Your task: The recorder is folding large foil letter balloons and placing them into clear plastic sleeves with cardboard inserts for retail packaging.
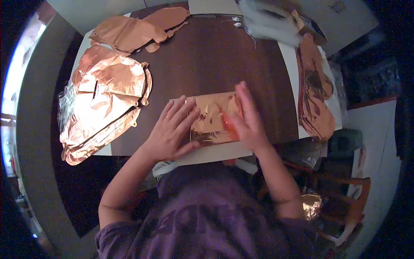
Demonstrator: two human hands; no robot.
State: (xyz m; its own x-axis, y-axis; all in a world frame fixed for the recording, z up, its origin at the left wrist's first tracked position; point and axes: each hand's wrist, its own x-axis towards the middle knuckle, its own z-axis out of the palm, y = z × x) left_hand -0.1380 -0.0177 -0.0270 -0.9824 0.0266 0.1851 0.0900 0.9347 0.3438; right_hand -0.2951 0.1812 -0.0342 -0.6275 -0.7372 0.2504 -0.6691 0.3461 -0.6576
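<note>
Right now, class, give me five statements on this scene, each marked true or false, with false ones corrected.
1. The left hand and right hand are at opposite sides of the rectangular foil. True.
2. The left hand makes a fist. False: its fingers are extended.
3. Large copper-coloured foil shapes lie on the left of the table. True.
4. The table's middle is bright blue. False: it is dark brown.
5. A wooden chair stands at the lower right. True.

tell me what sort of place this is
Probably a home dining or living room: a dark brown table with pale edges, a reddish-brown wooden chair, and thin white wired earphones suggest it.
</note>
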